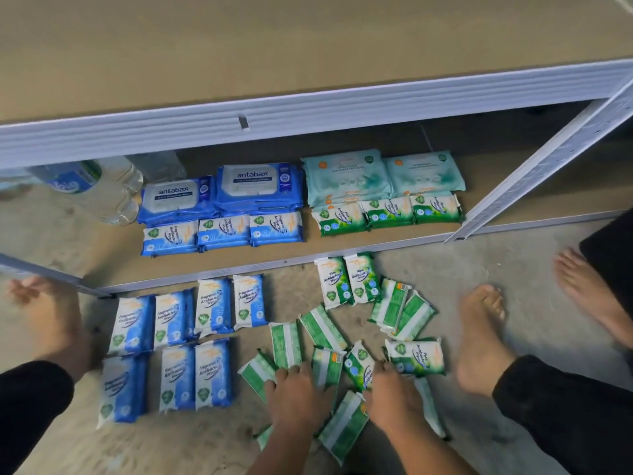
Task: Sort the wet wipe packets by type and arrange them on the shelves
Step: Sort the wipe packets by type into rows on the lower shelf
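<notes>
Left hand and right hand press flat on scattered green plastic wipe packets; sweeping leftward risks mixing with blue plastic packets.

Left hand and right hand lie palm-down over the loose green packets, hiding those beneath; fingers foreshortened, so grip or mere press cannot be told. Water bottles at the back of the lower shelf half hidden by the upper shelf's white beam, label blurred. Print on the teal packs too faint to read; bare foot at right cut off by frame edge.
</notes>
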Available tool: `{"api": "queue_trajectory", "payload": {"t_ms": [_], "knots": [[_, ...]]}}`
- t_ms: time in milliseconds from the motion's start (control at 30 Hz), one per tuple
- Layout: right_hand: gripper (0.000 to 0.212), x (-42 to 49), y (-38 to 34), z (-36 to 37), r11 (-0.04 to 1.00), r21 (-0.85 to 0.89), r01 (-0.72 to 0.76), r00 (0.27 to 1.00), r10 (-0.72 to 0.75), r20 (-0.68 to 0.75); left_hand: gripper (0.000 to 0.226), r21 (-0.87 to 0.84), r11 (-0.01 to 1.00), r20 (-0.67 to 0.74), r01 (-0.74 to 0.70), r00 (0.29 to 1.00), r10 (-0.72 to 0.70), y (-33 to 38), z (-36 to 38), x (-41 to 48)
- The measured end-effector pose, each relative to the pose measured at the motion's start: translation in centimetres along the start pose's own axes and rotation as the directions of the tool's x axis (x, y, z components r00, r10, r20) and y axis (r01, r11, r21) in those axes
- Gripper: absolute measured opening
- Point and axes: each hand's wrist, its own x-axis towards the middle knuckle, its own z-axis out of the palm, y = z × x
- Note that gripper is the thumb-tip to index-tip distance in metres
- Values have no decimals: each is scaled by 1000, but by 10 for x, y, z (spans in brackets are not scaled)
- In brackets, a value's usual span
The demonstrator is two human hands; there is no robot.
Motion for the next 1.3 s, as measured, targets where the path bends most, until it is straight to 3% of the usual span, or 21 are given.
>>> {"api": "queue_trajectory", "payload": {"t_ms": [167, 367, 433, 533, 700, 800, 900, 1000, 1133, 1200, 1300], "knots": [[68, 9, -10, 8, 994, -99, -47, 999, 47, -10, 88, 184, 983, -26, -3, 1000, 8, 9, 8, 7], [74, 18, -10, 12, 990, -129, -59, 998, 56, -27, 98, 181, 983, -29, 7, 1000, -2, 14, 10, 14], [74, 17, -10, 10, 995, -85, -59, 998, 58, -13, 96, 144, 990, -15, 8, 1000, -6, 13, 8, 14], [56, 13, -8, 3, 998, 18, -54, 998, 54, -20, 88, 37, 999, -13, 16, 1000, -15, 12, -1, 11], [32, -6, -7, -20, 972, 223, -70, 991, 93, -95, 65, -248, 967, 48, 60, 998, -49, 12, -41, -4], [34, -18, -7, -35, 924, 379, -54, 982, 118, -147, 47, -478, 877, 73, 41, 997, -7, 7, -66, -17], [42, -35, -5, -53, 889, 455, -59, 975, 149, -164, 22, -721, 692, 95, 27, 994, 61, 2, -93, -39], [42, -69, -7, -82, 840, 539, -63, 972, 175, -160, 25, -829, 557, 122, 43, 987, 106, -4, -113, -59], [41, -99, 0, -106, 751, 660, -17, 971, 171, -169, 27, -923, 315, 291, 223, 938, 189, -4, -131, -80], [39, -101, 9, -114, 741, 670, -33, 959, 212, -188, 39, -928, 260, 328, 268, 918, 224, -4, -136, -87], [26, -101, 22, -124, 674, 738, -14, 933, 274, -234, 41, -933, 289, 301, 216, 908, 292, -6, -139, -95]]}}
